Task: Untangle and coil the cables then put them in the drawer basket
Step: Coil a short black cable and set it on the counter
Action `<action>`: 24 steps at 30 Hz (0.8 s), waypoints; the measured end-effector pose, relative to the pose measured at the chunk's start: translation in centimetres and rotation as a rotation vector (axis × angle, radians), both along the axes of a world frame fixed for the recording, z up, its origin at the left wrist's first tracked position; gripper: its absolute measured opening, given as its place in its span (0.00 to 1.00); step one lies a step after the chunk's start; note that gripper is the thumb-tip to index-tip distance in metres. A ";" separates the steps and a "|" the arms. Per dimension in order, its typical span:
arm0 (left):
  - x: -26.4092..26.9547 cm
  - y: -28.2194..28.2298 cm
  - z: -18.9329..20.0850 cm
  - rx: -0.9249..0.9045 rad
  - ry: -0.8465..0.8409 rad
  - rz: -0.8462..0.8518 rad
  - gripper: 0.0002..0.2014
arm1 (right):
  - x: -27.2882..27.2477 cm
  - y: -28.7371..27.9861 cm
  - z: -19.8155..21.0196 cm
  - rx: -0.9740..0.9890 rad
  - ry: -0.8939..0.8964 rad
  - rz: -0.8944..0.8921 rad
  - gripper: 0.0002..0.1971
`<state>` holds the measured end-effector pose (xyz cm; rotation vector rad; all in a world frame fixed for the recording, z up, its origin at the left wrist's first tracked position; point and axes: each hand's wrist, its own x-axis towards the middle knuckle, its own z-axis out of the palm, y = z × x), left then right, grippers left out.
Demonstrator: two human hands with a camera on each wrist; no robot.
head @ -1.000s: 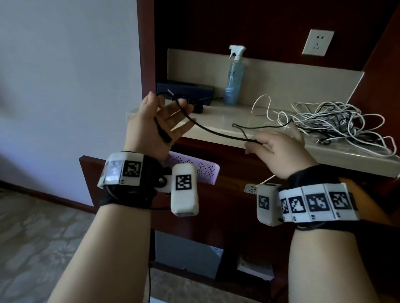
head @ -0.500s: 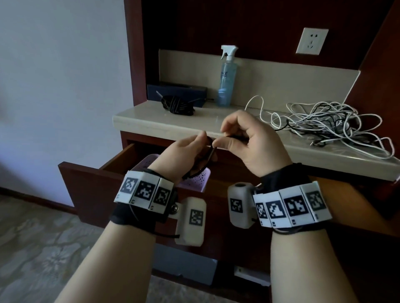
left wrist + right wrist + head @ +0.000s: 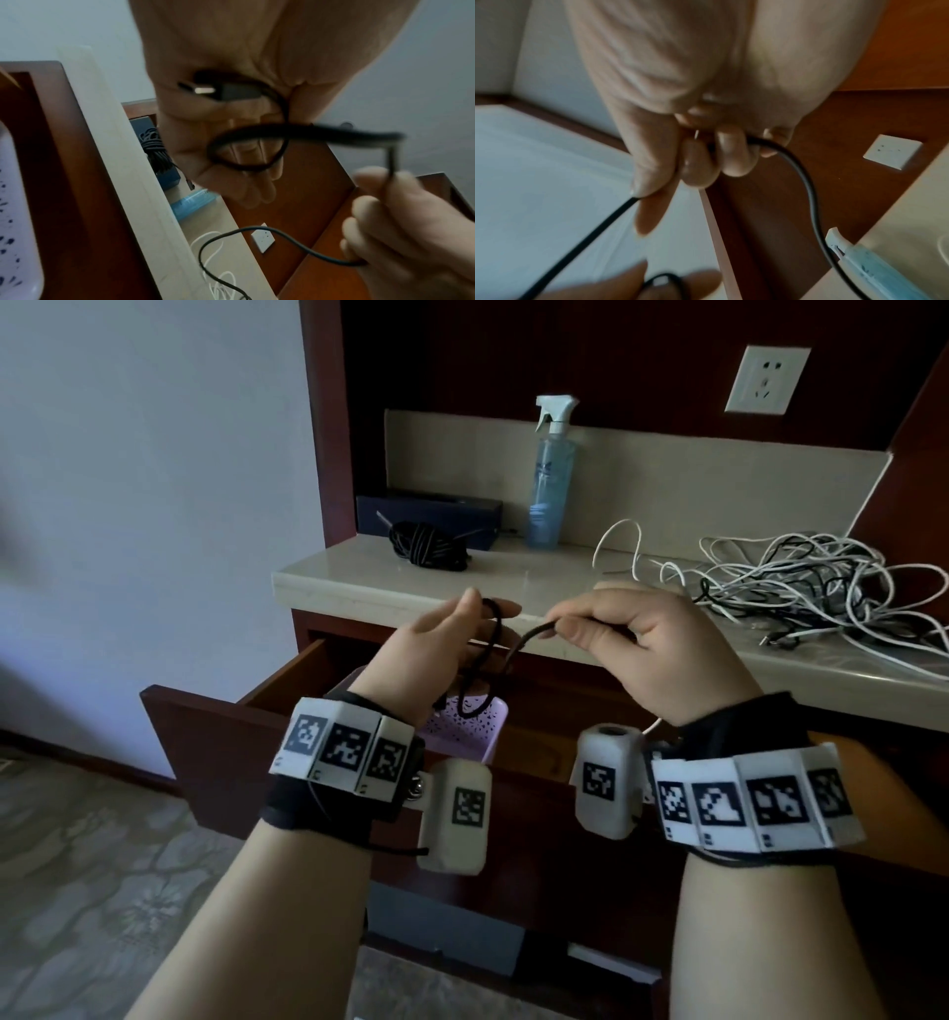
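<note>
Both hands are up over the open drawer [image 3: 215, 737], working one black cable [image 3: 518, 642]. The left hand [image 3: 436, 654] has its fingers loosely curled with a loop of that cable wound round them, and the left wrist view shows the plug end [image 3: 226, 91] tucked against the palm. The right hand [image 3: 647, 649] sits just beside it, thumb and forefinger pinching the cable while the other fingers curl over the rest of the run. A short stretch of cable bridges the gap between the two hands, and a loop hangs below the left hand, dangling over the lilac drawer basket [image 3: 462, 737]. Beyond the right hand, on the counter [image 3: 359, 588], lies the tangle of white and black cables [image 3: 801, 588], well apart from the hands. Beyond the left hand sits an already coiled black cable [image 3: 429, 549], near a dark box [image 3: 426, 510] and a blue spray bottle [image 3: 552, 474]. A wall socket [image 3: 767, 379] sits above the tangle.
</note>
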<state>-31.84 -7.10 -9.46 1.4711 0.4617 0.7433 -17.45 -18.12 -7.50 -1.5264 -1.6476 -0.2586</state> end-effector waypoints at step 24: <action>0.3 -0.8 -0.4 -0.038 -0.172 -0.109 0.15 | -1.0 0.4 -1.5 0.066 0.087 -0.287 0.11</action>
